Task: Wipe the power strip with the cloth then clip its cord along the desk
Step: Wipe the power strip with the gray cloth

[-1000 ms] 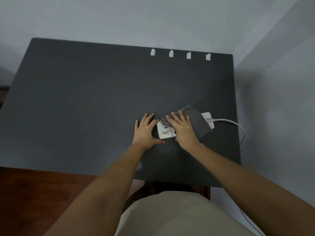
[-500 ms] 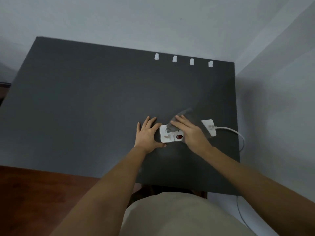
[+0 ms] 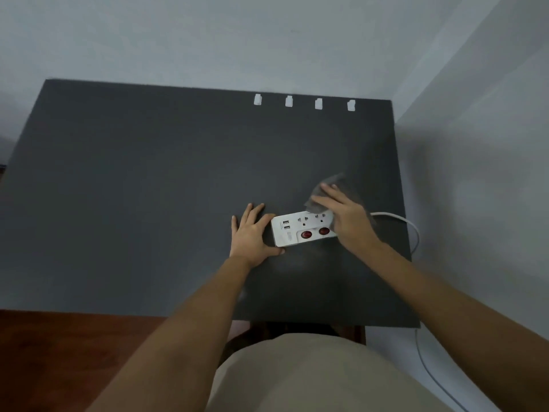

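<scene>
A white power strip [image 3: 297, 228] with two red switches, sockets and USB ports lies on the dark desk [image 3: 148, 188] near its right side. My left hand [image 3: 252, 233] lies flat against the strip's left end, thumb at its near corner. My right hand [image 3: 346, 218] presses a grey cloth [image 3: 323, 188] onto the strip's right end, hiding that part. The white cord [image 3: 398, 218] leaves the right end, curves off the desk's right edge and hangs down the side.
Several white cord clips [image 3: 288, 101] stand in a row along the desk's far edge, toward the right. Grey walls close the back and right. A reddish wooden floor [image 3: 59, 352] shows at lower left. My beige-clad lap [image 3: 312, 376] is below the near edge.
My right hand has slid the cloth rightward along the strip, uncovering the sockets and red switches. My left hand has stayed at the strip's left end.
</scene>
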